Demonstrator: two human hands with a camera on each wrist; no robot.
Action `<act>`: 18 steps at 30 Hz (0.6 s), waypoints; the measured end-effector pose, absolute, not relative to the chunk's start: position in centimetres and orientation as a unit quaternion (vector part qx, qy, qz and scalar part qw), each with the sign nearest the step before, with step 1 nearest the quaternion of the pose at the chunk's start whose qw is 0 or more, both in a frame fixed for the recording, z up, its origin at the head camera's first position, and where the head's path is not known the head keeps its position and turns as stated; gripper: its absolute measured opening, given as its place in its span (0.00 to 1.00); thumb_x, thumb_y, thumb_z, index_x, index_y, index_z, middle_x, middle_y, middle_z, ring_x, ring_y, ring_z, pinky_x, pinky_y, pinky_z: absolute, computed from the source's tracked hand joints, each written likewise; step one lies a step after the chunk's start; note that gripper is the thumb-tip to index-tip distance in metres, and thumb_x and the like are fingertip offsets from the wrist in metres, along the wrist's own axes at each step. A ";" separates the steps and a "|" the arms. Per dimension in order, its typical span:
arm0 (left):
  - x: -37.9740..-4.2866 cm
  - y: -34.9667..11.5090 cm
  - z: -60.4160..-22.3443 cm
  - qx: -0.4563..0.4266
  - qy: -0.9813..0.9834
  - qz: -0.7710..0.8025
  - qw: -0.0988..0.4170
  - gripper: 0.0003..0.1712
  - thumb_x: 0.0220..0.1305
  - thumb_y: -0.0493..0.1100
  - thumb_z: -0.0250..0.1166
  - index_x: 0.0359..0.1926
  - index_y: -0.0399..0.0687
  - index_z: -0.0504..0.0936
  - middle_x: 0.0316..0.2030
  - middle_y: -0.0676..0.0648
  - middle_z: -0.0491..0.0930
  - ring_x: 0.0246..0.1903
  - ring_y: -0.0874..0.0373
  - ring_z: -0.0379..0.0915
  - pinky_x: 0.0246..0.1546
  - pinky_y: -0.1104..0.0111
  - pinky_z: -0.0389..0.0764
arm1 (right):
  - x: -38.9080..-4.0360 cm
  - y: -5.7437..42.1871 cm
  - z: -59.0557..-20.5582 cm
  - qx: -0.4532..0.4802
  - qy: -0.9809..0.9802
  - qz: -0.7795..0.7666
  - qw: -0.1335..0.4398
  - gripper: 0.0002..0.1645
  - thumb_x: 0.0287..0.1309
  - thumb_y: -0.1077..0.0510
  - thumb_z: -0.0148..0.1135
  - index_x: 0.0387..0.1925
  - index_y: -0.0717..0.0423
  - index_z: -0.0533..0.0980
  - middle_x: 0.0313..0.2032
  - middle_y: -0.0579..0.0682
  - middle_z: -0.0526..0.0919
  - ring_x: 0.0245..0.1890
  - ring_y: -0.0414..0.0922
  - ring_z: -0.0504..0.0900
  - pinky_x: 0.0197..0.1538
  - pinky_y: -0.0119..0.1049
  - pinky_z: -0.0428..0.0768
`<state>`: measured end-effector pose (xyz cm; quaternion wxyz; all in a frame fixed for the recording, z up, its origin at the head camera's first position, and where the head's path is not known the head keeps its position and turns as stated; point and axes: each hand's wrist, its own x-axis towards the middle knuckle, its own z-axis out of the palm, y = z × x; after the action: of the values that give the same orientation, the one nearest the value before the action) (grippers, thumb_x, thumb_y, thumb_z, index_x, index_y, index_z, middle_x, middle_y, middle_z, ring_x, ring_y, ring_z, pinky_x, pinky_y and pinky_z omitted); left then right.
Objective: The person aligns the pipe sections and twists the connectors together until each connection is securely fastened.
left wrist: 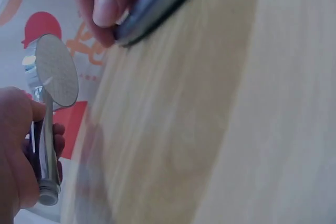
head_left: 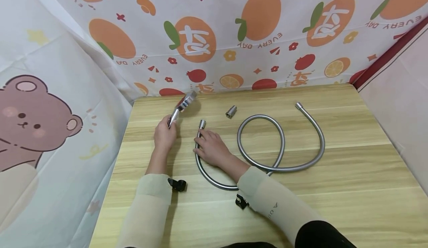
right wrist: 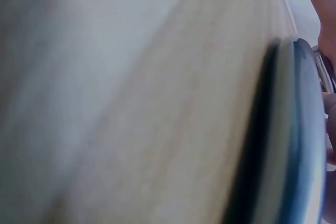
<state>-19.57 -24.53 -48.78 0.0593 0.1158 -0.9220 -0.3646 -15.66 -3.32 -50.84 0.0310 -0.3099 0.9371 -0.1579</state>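
My left hand [head_left: 165, 134] grips the handle of a chrome shower head [head_left: 183, 105] above the left part of the table. Its round, pale spray face [left wrist: 59, 72] shows in the left wrist view. My right hand [head_left: 213, 147] holds a silver shower hose [head_left: 260, 118] just below its left metal end [head_left: 202, 123], with the fingers over the tube. From there the hose curves toward me, loops once and ends at the back right. In the right wrist view a stretch of hose [right wrist: 307, 129] runs close by, with part of the left hand [right wrist: 331, 124] behind it.
A small grey tapered fitting [head_left: 231, 111] lies on the wooden table [head_left: 351, 203] between the shower head and the hose loop. A fruit-printed curtain [head_left: 220, 66] hangs behind the table edge. Another with a bear print [head_left: 36, 121] hangs at the left.
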 end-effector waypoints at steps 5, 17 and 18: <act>-19.6 -23.8 -48.3 0.136 -0.866 -0.479 0.048 0.22 0.75 0.49 0.51 0.61 0.41 0.74 0.41 0.39 0.79 0.34 0.52 0.71 0.30 0.67 0.75 | -15.8 -3.7 -50.9 -0.293 0.941 -0.171 0.009 0.27 0.68 0.35 0.51 0.57 0.46 0.77 0.68 0.56 0.66 0.69 0.54 0.65 0.74 0.48 0.63; -19.8 -22.3 -49.0 0.178 -0.689 -0.702 -0.018 0.25 0.76 0.49 0.51 0.65 0.37 0.70 0.48 0.41 0.81 0.35 0.59 0.76 0.28 0.74 0.78 | -15.3 -4.1 -51.3 -0.146 0.952 -0.269 0.024 0.24 0.49 0.45 0.66 0.50 0.42 0.76 0.45 0.46 0.73 0.50 0.48 0.68 0.48 0.42 0.72; -19.8 -22.2 -49.1 0.178 -0.671 -0.719 -0.019 0.25 0.76 0.48 0.51 0.65 0.37 0.70 0.46 0.42 0.81 0.34 0.59 0.75 0.27 0.74 0.77 | -15.4 -4.1 -51.3 -0.143 0.948 -0.283 0.026 0.26 0.47 0.47 0.67 0.52 0.43 0.76 0.45 0.47 0.74 0.49 0.48 0.68 0.48 0.41 0.72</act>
<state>-19.81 -22.20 -49.11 -0.0186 0.1775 -0.6712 -0.7194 -15.35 -4.08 -51.35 0.0262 -0.1426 0.9481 -0.2829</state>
